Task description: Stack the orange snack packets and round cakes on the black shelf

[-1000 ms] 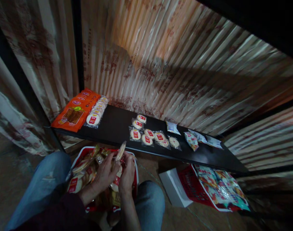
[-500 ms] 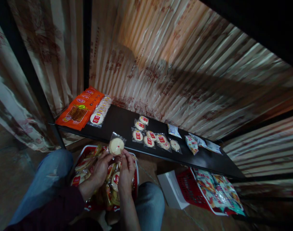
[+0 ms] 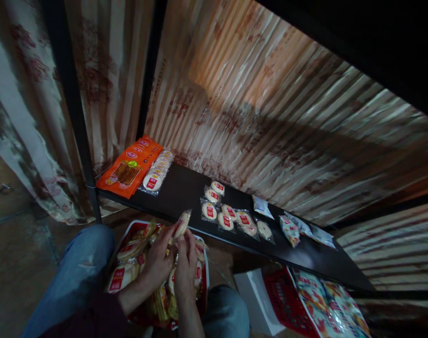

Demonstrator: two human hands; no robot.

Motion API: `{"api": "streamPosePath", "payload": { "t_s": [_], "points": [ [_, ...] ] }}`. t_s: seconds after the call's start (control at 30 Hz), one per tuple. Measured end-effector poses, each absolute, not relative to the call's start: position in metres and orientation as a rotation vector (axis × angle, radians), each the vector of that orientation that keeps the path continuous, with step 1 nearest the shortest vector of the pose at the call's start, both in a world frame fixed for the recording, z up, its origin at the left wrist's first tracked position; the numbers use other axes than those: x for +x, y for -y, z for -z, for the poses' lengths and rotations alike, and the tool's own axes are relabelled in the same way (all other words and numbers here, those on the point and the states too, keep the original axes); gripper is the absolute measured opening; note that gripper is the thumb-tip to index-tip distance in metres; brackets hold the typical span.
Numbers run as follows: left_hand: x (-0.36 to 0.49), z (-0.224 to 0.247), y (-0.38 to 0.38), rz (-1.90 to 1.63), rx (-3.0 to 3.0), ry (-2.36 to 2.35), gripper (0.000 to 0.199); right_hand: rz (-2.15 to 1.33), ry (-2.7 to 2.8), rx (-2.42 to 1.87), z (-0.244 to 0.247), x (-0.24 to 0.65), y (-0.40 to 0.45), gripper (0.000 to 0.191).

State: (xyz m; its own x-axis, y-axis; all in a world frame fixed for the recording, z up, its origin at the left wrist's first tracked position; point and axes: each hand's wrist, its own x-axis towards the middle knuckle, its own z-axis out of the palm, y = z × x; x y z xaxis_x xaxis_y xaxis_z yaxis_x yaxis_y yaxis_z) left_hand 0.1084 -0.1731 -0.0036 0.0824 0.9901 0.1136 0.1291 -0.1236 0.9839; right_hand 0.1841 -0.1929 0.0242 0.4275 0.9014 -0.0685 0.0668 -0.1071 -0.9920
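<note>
A round, pale wrapped cracker point(image 3: 182, 222) is tilted nearly edge-on in front of the shelf's near edge. My left hand point(image 3: 159, 260) pinches it from the left, fingers closed. My right hand point(image 3: 186, 263) has its fingers bent together against the cracker's lower end. Below both hands, a red basket with a white rim point(image 3: 207, 270) holds many more wrapped crackers point(image 3: 120, 278). On the black shelf point(image 3: 180, 188), several crackers point(image 3: 209, 211) lie loosely grouped in the middle. An overlapping row of crackers point(image 3: 152, 182) runs along the left, beside orange snack packets point(image 3: 124, 171).
Small white snack bags point(image 3: 289, 230) lie on the shelf's right part. Below it stand a white box point(image 3: 258, 300) and a red basket point(image 3: 282, 293) of colourful bags. Black posts point(image 3: 71, 108) and a striped curtain point(image 3: 235, 94) enclose the shelf. My knees flank the near basket.
The cracker in my hands has turned from face-on to nearly edge-on. The view has shifted, so the shelf and its goods sit slightly lower and further right.
</note>
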Motion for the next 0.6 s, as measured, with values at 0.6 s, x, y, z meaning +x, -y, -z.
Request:
{"api": "streamPosePath", "payload": {
  "t_s": [0.6],
  "points": [
    [0.07, 0.012, 0.149, -1.247, 1.633, -1.453, 0.045, -1.012, 0.627, -1.564, -0.007, 0.156, 0.154, 0.057]
  ]
}}
